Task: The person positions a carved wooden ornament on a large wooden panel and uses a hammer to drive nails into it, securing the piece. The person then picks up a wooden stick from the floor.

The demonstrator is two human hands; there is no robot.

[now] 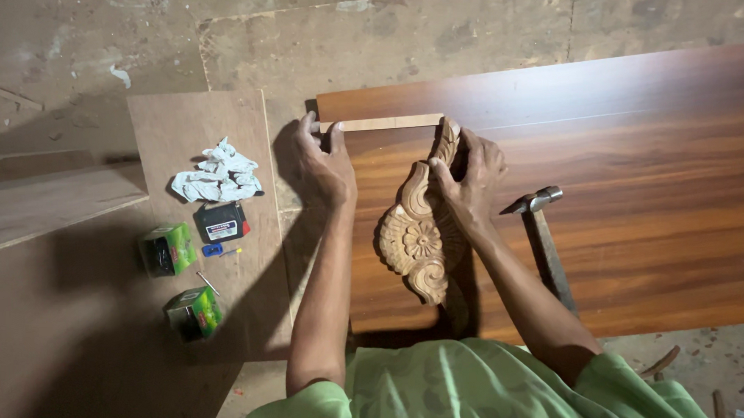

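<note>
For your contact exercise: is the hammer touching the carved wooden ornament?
Apart. The head view shows the hammer lying right of the carved wooden ornament, the right hand and forearm between them.

From my remote view, the right hand [469, 174] covers the upper part of the carved wooden ornament [420, 240]. The polished board [642, 178] runs off the right edge. My forearm hides the lower part of the hammer [543, 234] handle.

The dark wooden panel [625, 179] at right is smooth and glossy, while the pale carved ornament [422, 232] on it looks raw and matt. At left, a crumpled cloth rag [217, 173] lies on dull plywood [189, 125]; the hammer [543, 225] has a metal head.
</note>
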